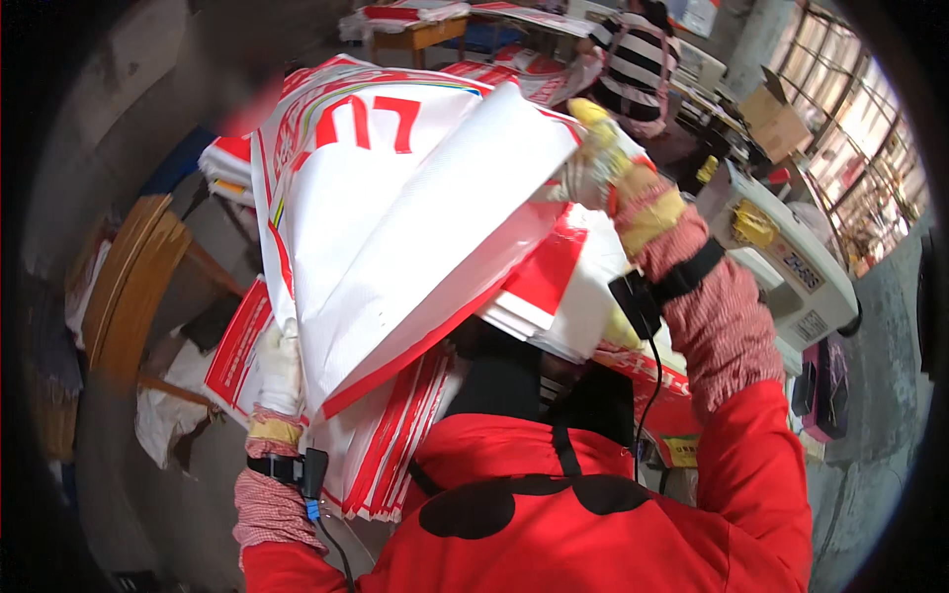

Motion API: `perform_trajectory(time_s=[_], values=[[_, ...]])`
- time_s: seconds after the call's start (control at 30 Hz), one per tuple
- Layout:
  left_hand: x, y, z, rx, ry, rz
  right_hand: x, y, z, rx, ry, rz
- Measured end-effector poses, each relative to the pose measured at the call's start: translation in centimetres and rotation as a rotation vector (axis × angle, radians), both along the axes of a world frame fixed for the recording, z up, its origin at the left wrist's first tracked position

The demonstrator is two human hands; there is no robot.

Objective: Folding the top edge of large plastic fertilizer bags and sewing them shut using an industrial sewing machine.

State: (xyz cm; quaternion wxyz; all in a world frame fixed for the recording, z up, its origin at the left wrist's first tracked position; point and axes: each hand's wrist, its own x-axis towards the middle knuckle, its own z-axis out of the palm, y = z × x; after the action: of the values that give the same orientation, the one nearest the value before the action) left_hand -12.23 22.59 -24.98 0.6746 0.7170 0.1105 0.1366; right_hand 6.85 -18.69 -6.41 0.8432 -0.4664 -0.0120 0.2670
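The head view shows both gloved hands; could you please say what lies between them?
In the head view, a white sheet with red printing, partly curled over, spans the stretch between the left hand and the right hand.

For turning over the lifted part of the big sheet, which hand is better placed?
Right hand, probably: it is at the upper corner of the lifted part, while the left hand is lower, at the left of the sheet.

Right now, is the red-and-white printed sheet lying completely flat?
No, the red-and-white printed sheet curves up into a raised fold between your left hand and right hand.
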Motion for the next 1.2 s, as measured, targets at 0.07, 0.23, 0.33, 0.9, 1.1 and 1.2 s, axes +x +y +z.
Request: perform_trajectory(time_s=[0.07,0.23,0.33,0.9,1.1,1.2], values=[[-2.4,0.9,0.4,-0.011,-0.004,0.102,-3.5,7.4,2.6,-0.266,-0.27,0.018],[-0.7,-0.1,1.2,-0.113,-0.079,0.143,5.5,5.6,-1.2,-0.186,-1.146,0.049],[-0.8,0.3,1.0,-0.199,-0.095,0.165,0.3,-3.6,-3.4,-0.035,-0.882,-0.064],[-23.4,6.8,-13.3,-0.072,0.22,0.686,-4.4,18.4,-20.4,0.373,0.166,0.048],[-28.7,6.4,-20.4,-0.278,0.494,1.002,-6.5,23.7,-33.7,-0.382,0.085,0.16],[-27.3,7.2,-25.3,-0.127,0.613,0.994,-6.8,23.0,-35.0,-0.155,0.632,-0.165]])
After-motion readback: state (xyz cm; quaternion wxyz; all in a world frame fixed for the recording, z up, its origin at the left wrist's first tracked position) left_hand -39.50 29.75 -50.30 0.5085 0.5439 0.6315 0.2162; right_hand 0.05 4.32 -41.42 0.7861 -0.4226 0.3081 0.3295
